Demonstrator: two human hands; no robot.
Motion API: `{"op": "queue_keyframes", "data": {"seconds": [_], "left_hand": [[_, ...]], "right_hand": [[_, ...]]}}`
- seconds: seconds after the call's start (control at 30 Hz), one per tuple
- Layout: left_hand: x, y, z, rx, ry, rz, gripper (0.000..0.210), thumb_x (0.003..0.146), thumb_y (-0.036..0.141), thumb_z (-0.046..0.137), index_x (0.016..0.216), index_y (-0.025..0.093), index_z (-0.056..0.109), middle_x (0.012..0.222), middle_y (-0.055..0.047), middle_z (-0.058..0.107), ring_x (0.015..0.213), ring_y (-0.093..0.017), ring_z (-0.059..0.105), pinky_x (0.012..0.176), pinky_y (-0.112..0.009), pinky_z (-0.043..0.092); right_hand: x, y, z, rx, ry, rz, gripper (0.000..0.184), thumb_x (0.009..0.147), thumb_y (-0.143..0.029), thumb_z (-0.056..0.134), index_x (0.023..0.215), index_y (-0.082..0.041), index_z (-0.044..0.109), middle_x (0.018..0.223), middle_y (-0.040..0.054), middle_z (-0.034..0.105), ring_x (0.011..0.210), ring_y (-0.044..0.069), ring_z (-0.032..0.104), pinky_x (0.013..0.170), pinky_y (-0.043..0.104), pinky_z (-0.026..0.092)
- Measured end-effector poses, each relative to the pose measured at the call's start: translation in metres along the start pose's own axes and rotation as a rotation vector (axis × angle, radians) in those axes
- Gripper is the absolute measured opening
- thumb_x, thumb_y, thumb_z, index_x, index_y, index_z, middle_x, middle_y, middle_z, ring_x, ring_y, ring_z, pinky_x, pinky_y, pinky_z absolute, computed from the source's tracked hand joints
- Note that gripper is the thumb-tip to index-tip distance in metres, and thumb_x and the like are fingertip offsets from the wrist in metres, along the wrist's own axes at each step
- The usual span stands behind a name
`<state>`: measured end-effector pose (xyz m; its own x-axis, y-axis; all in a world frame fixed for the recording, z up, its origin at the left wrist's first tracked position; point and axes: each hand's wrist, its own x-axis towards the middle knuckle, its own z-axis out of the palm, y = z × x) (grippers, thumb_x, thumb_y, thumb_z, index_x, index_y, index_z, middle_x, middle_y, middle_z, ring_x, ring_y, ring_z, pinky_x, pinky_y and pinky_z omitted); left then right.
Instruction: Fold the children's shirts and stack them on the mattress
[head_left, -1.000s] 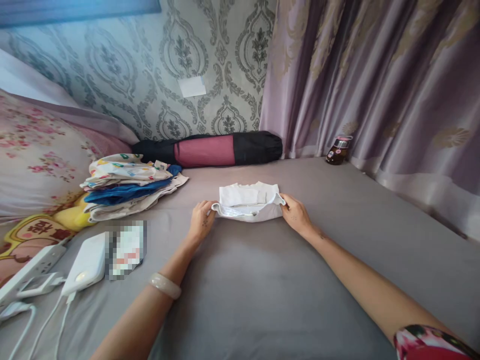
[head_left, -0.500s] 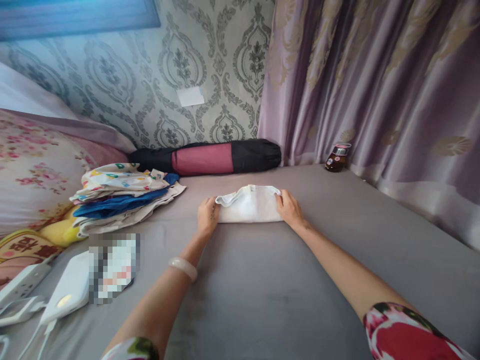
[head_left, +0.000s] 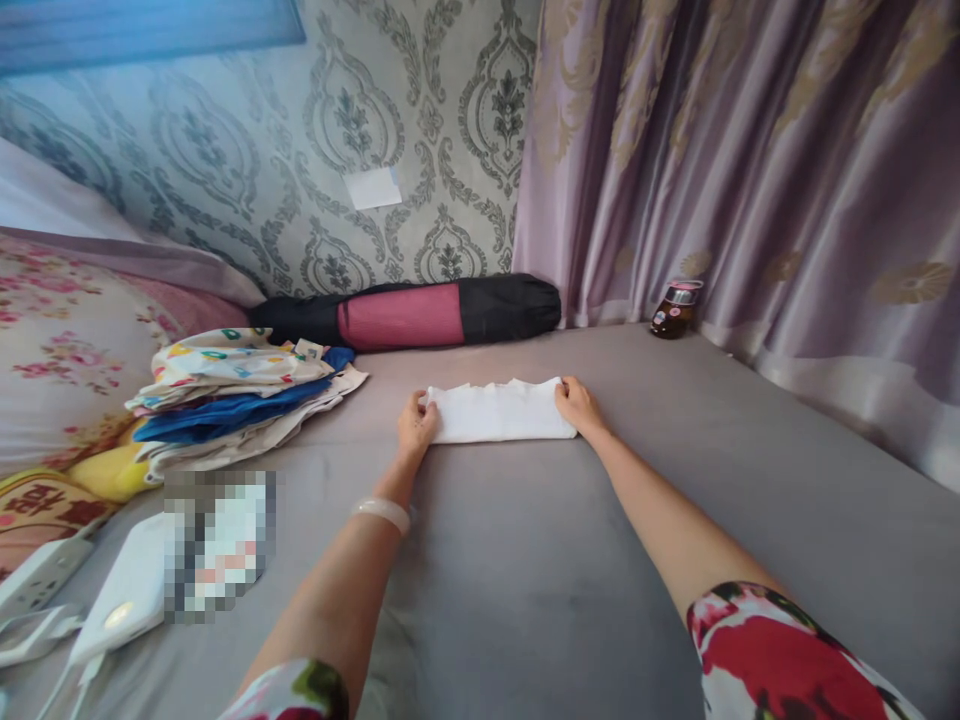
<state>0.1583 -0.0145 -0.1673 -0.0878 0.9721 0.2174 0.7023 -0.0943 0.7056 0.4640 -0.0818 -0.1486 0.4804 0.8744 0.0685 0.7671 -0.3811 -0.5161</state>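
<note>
I have a small white garment (head_left: 499, 412) on the gray bedsheet (head_left: 540, 570), straight in front of me, between my two hands. My left hand (head_left: 418, 425) has its fingers and thumb closed on the left end, near the upper corner. My right hand (head_left: 579, 405) is likewise closed, pinching the upper right corner, so the cloth is drawn out between them.

As for how far along the folding is, I judge it well advanced: the garment is down to a narrow, layered strip. Its near edge runs straight and its face looks mostly smooth, but the far edge is uneven, with bits of the layers poking up beyond it. Which part of the garment faces up I cannot tell, nor how many layers lie beneath. Both corners are in my grip, so this piece is not yet released.

Off to my left sits a loose stack: a colorfully printed white cloth (head_left: 232, 358) on top, a blue cloth (head_left: 232, 410) under it, and a beige cloth (head_left: 262, 438) at the bottom. Those pieces look already folded, though their edges do not line up. The white garment lies well apart from them, not on the stack.
</note>
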Motion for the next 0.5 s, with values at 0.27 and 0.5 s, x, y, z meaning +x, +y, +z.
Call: {"op": "queue_keyframes", "data": {"seconds": [0.27,0.5], "left_hand": [[0.003,-0.005,0.003,0.044,-0.025,0.066,0.044,0.085,0.018,0.045,0.125,0.021,0.063,0.079,-0.002,0.065,0.077,-0.017,0.062,0.077,-0.027,0.048],[0.004,-0.007,0.007,0.183,-0.038,0.091,0.037,0.087,0.017,0.044,0.111,0.019,0.072,0.101,-0.011,0.066,0.09,-0.019,0.065,0.09,-0.028,0.048]], "right_hand": [[0.004,0.002,0.005,0.046,0.041,0.044,0.039,0.095,-0.025,0.039,0.13,-0.017,0.053,0.115,0.0106,0.069,0.108,0.023,0.062,0.088,0.031,0.044],[0.004,-0.001,0.01,0.014,0.082,0.067,0.036,0.094,-0.026,0.041,0.126,-0.018,0.057,0.119,0.0099,0.067,0.107,0.024,0.063,0.086,0.032,0.046]]}}
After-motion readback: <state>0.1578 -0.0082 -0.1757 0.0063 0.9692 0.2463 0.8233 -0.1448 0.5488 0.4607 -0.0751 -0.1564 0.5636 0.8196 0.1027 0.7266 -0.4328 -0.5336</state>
